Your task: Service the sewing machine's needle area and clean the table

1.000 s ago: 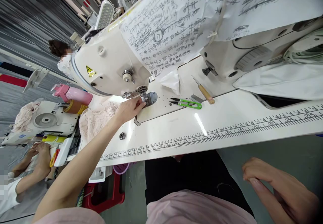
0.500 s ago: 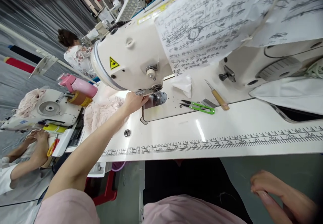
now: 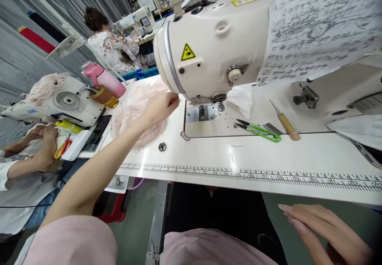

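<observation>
My left hand (image 3: pixel 161 106) is curled closed beside the front end of the sewing machine head (image 3: pixel 209 54), left of the metal needle plate (image 3: pixel 203 113). Its fingertips are turned away, so anything inside them is hidden. Behind and below that wrist lies a heap of pale pink lace fabric (image 3: pixel 128 115). A small metal bobbin case (image 3: pixel 162 147) rests on the white table (image 3: pixel 209 153). Low on the right, my right hand (image 3: pixel 325 227) hovers in front of the table edge, its fingers stretched out and nothing visible in them.
Green thread snips (image 3: pixel 270 134), a small grey metal piece (image 3: pixel 272 128) and a wooden-handled awl (image 3: pixel 288 125) lie right of the needle plate. White cloth (image 3: pixel 241 100) sits behind. A phone (image 3: pixel 368 153) is far right. At left, a co-worker's hands (image 3: pixel 44 137) rest by another machine (image 3: pixel 68 102).
My left hand has drawn back leftward from beneath the machine head, uncovering the needle plate. My right hand's fingers have straightened from a pinch. The camera view has shifted left.
</observation>
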`<state>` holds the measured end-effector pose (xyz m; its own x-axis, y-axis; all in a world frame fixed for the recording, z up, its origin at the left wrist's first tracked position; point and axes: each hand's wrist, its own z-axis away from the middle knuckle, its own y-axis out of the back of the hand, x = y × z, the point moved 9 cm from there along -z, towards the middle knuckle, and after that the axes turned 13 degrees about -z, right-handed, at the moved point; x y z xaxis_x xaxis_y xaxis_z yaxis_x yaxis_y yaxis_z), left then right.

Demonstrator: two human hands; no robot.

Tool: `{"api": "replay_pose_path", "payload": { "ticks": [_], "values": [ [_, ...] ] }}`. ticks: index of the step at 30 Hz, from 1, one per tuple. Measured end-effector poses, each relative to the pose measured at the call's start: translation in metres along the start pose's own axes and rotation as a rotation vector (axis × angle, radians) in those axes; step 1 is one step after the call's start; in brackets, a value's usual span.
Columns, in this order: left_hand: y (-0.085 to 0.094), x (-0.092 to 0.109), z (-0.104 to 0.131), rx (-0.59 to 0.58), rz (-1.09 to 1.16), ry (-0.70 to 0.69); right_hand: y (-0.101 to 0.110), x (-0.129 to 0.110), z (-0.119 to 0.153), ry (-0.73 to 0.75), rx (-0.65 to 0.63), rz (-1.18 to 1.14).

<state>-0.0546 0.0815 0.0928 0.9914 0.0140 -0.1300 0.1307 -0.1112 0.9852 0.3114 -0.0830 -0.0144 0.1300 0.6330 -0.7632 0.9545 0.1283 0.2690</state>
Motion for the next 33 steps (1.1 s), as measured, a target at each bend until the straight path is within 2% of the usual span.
{"api": "replay_pose_path", "payload": {
  "ticks": [2, 5, 8, 11, 15, 19, 26, 33],
  "values": [
    [0.01, 0.016, 0.046, 0.007, 0.219, -0.063, -0.013, -0.021, -0.015, 0.017, 0.048, 0.024],
    [0.008, 0.044, 0.118, -0.059, 0.586, -0.077, -0.038, -0.044, -0.033, 0.019, 0.068, -0.024],
    [-0.013, 0.07, 0.173, -0.126, 0.834, -0.001, -0.061, -0.053, -0.045, -0.027, 0.066, -0.177],
    [-0.039, 0.084, 0.204, -0.142, 1.046, 0.113, -0.081, -0.059, -0.05, -0.075, 0.038, -0.366],
    [-0.065, 0.094, 0.22, -0.148, 1.299, 0.212, -0.101, -0.06, -0.045, -0.168, -0.021, -0.416],
    [-0.071, 0.097, 0.222, -0.152, 1.451, 0.249, -0.109, -0.06, -0.035, -0.205, -0.026, -0.348],
    [-0.068, 0.1, 0.224, -0.12, 1.402, 0.242, -0.126, -0.074, -0.043, -0.122, -0.048, -0.328],
    [-0.064, 0.098, 0.225, -0.074, 1.28, 0.218, -0.132, -0.064, -0.045, -0.168, -0.113, -0.342]
  ]
}}
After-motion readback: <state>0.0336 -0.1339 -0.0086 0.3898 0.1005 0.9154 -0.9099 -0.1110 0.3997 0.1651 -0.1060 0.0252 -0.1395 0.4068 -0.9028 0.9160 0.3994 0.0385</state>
